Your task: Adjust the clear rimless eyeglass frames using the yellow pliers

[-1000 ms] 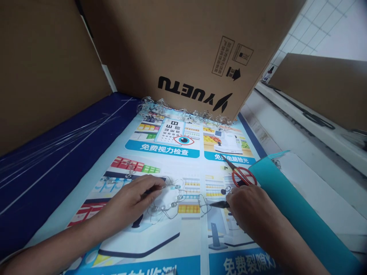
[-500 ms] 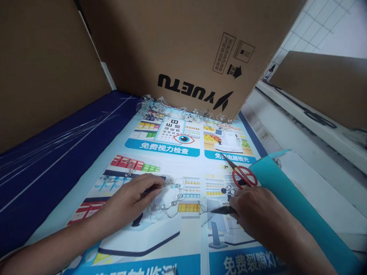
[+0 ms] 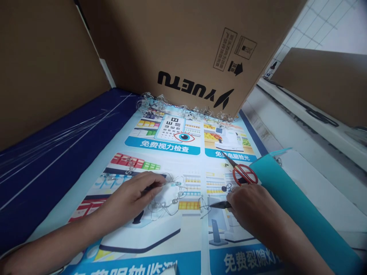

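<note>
My left hand [image 3: 146, 187] is closed in a pinch on a loop of thin wire strung with clear beads [image 3: 174, 200]. The loop lies just right of its fingertips, over the printed poster. My right hand [image 3: 249, 206] is wrapped around a dark tool with a pointed tip [image 3: 220, 205]; its handles are hidden in the palm, so its exact kind cannot be told. Beside that tip lie several short wire pieces [image 3: 204, 204]. Scissors with red handles [image 3: 243, 173] rest just beyond my right hand, blades pointing away to the left.
A printed poster [image 3: 190, 168] covers the work surface. Beaded wire pieces [image 3: 195, 112] are heaped along the foot of a cardboard box [image 3: 172, 49]. More clear beads [image 3: 130, 164] lie beyond my left hand. A teal sheet [image 3: 295, 198] lies at the right.
My right hand and the dark tool have shifted slightly away from me and left. My left hand keeps its pinch on the beaded wire.
</note>
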`<act>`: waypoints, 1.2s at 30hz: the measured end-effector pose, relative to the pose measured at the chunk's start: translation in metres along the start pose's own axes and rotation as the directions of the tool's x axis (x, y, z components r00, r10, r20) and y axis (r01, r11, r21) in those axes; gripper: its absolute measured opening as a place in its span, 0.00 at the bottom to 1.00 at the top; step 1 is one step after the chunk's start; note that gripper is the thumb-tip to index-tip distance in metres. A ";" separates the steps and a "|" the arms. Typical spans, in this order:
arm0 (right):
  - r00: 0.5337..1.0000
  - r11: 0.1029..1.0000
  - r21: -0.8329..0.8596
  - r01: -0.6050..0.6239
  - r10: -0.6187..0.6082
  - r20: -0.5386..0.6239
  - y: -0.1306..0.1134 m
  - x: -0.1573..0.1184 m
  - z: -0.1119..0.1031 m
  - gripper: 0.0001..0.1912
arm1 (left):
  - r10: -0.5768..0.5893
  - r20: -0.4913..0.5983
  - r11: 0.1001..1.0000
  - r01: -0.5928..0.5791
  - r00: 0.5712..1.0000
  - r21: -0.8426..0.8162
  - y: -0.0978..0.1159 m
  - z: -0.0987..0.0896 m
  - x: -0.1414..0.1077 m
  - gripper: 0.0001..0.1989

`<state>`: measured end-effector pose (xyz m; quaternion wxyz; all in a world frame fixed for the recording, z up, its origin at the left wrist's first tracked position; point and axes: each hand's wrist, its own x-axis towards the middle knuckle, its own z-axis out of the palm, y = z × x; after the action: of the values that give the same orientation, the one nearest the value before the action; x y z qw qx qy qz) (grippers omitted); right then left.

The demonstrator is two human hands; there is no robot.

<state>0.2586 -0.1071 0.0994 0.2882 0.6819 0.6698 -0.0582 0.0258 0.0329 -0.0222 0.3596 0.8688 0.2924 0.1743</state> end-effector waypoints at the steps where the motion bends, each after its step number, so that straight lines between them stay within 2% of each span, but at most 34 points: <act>1: 1.000 1.000 0.003 0.002 -0.002 -0.006 0.000 0.000 0.000 0.07 | -0.001 0.003 1.000 0.001 1.000 -0.001 0.000 0.000 0.000 0.11; 14: 0.995 0.996 0.041 0.076 -0.072 -0.075 0.006 0.003 0.009 0.08 | 0.002 0.020 1.000 -0.002 1.000 -0.015 -0.003 0.000 -0.001 0.12; 23: 0.992 0.997 0.035 0.070 -0.066 -0.107 0.006 0.008 0.011 0.05 | 0.016 0.006 1.000 -0.016 1.000 -0.017 -0.002 0.000 -0.001 0.11; 33: 0.944 0.988 0.118 0.100 -0.057 -0.326 0.000 0.011 0.012 0.05 | 0.067 -0.030 0.997 -0.068 0.997 -0.039 0.006 -0.005 -0.002 0.10; 36: 0.926 0.983 0.155 0.102 -0.036 -0.375 -0.004 0.014 0.015 0.06 | 0.113 -0.084 0.994 -0.113 0.990 0.004 0.008 -0.008 -0.005 0.10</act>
<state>0.2612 -0.1021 0.0793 0.0945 0.6788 0.7282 0.0037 0.0210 0.0291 -0.0111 0.3368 0.8758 0.2575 0.2310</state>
